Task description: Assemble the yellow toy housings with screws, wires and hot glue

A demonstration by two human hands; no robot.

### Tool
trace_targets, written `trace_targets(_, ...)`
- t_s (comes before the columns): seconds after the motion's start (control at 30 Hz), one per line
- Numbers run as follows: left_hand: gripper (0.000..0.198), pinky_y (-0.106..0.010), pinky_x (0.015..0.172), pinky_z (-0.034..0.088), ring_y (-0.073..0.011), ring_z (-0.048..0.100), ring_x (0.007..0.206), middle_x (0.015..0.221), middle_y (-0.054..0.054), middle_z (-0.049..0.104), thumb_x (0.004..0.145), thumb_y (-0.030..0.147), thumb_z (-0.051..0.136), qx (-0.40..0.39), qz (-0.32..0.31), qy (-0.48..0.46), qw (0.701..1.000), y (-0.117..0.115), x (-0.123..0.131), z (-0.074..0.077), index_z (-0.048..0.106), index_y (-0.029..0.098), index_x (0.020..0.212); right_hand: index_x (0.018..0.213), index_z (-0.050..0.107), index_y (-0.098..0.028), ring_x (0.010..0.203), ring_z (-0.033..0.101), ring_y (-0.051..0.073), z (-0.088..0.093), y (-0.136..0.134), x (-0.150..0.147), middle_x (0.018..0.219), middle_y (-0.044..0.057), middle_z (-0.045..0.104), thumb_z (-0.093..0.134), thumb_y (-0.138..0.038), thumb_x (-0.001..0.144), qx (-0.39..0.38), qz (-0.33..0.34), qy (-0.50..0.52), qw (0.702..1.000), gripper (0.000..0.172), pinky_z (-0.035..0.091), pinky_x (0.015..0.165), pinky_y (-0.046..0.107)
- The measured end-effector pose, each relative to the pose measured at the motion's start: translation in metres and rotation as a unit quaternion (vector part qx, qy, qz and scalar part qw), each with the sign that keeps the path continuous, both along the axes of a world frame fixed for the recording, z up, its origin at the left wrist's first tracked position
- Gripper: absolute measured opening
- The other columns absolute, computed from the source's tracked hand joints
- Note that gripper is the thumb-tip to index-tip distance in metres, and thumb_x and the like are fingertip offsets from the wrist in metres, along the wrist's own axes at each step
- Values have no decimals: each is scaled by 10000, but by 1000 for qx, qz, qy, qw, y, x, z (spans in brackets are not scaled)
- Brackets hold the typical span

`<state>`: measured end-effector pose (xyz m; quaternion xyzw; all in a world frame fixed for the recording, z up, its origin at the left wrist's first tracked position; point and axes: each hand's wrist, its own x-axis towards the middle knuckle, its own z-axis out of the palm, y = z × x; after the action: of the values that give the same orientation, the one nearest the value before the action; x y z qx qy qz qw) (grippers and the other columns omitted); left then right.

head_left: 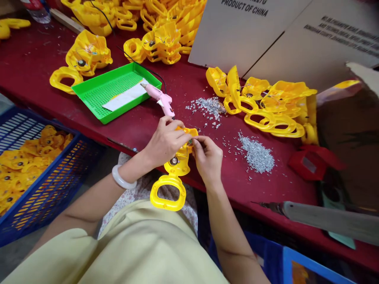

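yellow plastic casing (177,165) gripped in the left hand (165,142), right-hand fingers (201,144) pinching something tiny at its edge.

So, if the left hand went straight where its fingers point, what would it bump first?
The yellow plastic piece it already touches, then probably the right hand, though depth is hard to judge.
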<state>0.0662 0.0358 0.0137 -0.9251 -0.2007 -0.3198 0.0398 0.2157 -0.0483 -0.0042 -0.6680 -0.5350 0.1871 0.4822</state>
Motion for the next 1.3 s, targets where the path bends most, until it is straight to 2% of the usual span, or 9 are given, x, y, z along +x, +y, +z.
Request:
trace_targets(0.17,203,-372,758,390,-208,588,837,858,-42,711,983,194,449,13,28,51,998,0,-2,4,647,163,952,915,641,-190,700,617,149,1,1,-2,833,40,694,501,-305,910,23,-21,-69,997,181,496,675,293)
trace_targets(0.4,108,-391,734,381,-273,543,970,952,-91,678,916,183,559,1,70,39,997,1,-4,2,664,164,937,889,635,-190,755,646,174,5,-2,-4,840,64,706,468,-269,920,55,-50,-161,984,188,511,713,319)
trace_targets(0.6,120,-396,740,383,-278,518,977,914,-104,628,904,160,565,-8,81,67,994,3,0,1,685,175,903,909,631,-196,749,640,163,6,-10,-8,850,55,704,471,-238,918,45,-32,-171,984,165,504,702,301)
trace_targets(0.77,200,-400,760,417,-247,534,899,820,-79,604,922,201,561,55,22,117,991,11,9,7,668,160,757,908,626,-195,756,643,158,5,-13,-12,844,50,704,462,-209,919,58,-25,-175,983,165,500,707,294)
trace_targets(0.9,246,-387,752,458,-213,567,859,851,-82,647,966,171,459,64,-38,136,988,16,9,12,647,153,808,918,623,-196,783,643,168,2,-14,-12,861,61,704,447,-232,930,45,-27,-173,984,180,499,727,307)
trace_targets(1.03,252,-409,885,479,-207,594,1050,1034,-69,676,981,142,410,45,-75,86,992,14,1,16,640,166,881,913,622,-197,778,645,173,2,-13,-11,865,62,703,441,-229,927,41,-34,-165,985,184,499,729,315)
trace_targets(1.1,265,-414,964,459,-199,576,1140,1028,-41,677,984,131,396,51,-89,80,991,10,-5,19,636,176,882,901,622,-200,759,640,172,2,-11,-10,848,56,700,450,-237,923,31,-38,-162,986,178,496,714,314)
trace_targets(1.17,286,-399,954,461,-193,604,1071,898,-30,672,984,127,384,67,-80,92,990,3,-10,22,628,173,843,889,620,-201,755,637,170,2,-10,-10,839,53,698,454,-238,922,23,-38,-160,986,173,493,710,309)
trace_targets(1.3,265,-398,790,461,-201,591,786,728,-54,618,955,143,418,58,-5,107,993,-17,-17,25,610,160,774,875,614,-197,766,633,169,3,-9,-9,833,53,690,462,-240,922,24,-32,-156,987,165,486,712,302)
